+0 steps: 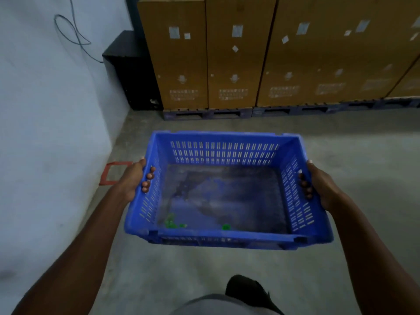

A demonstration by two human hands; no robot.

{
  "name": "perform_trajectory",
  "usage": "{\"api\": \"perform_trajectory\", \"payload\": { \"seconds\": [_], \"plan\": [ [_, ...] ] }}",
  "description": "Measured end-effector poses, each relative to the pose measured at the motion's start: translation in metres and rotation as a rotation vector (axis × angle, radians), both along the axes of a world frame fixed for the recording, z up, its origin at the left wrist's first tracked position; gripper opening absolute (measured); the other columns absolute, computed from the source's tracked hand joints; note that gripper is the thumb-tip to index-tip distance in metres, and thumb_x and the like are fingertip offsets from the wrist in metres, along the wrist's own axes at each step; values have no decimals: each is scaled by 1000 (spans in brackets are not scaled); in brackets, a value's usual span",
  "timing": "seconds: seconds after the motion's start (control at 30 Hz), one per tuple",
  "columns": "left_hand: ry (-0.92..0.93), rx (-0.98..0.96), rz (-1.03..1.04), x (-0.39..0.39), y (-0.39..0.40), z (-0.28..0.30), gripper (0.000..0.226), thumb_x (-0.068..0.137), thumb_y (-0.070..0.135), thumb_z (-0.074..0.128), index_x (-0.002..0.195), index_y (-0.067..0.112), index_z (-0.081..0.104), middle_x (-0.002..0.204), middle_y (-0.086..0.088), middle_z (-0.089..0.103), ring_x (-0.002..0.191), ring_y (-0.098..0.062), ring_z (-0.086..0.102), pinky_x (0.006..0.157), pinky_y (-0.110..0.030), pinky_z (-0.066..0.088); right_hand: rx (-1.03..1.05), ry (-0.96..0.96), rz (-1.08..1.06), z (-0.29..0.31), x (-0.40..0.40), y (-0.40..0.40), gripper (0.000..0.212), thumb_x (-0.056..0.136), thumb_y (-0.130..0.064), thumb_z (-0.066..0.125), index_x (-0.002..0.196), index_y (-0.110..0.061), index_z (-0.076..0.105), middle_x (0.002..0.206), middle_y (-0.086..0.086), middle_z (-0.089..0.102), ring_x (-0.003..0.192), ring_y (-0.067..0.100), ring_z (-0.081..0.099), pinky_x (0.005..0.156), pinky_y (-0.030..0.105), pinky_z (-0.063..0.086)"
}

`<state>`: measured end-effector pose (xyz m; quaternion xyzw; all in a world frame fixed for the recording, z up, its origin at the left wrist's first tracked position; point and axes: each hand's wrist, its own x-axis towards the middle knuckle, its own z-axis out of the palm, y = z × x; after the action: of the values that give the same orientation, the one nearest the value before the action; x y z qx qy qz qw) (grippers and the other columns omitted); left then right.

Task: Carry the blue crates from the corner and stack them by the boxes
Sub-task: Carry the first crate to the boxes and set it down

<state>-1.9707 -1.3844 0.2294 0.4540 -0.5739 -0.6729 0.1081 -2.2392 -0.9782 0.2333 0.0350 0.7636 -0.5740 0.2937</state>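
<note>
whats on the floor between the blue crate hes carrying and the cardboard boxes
In the head view, only bare grey concrete floor separates the blue slotted plastic crate from the tall brown cardboard boxes standing on dark pallets.

Crate held between left hand and right hand, above floor; boxes on pallets beyond; wall left.

We record a grey concrete floor beneath the held crate. Beyond our grip, dark pallets rest on it bearing cardboard boxes; left of our grip, a red tape outline marks it.
</note>
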Motion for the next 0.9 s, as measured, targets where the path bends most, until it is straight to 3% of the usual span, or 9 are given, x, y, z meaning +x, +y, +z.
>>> {"api": "perform_trajectory", "payload": {
  "seconds": [0.57,0.9],
  "plan": [
    [-59,65,111,-372,-282,-37,53,106,57,27,85,15,52,55,4,38,33,-8,27,35,-16,25,62,-26,138,-6,-409,-306,56,99,-65,34,86,-14,54,63,-1,49,48,13,41,45,27,39],
    [-135,67,14,-552,-470,-88,55,104,62,20,84,18,47,63,1,37,38,-11,30,37,-19,30,22,-86,67,-68,-581,-486,56,103,-59,31,79,-12,48,59,3,41,44,15,34,37,25,32]
  ]
}}
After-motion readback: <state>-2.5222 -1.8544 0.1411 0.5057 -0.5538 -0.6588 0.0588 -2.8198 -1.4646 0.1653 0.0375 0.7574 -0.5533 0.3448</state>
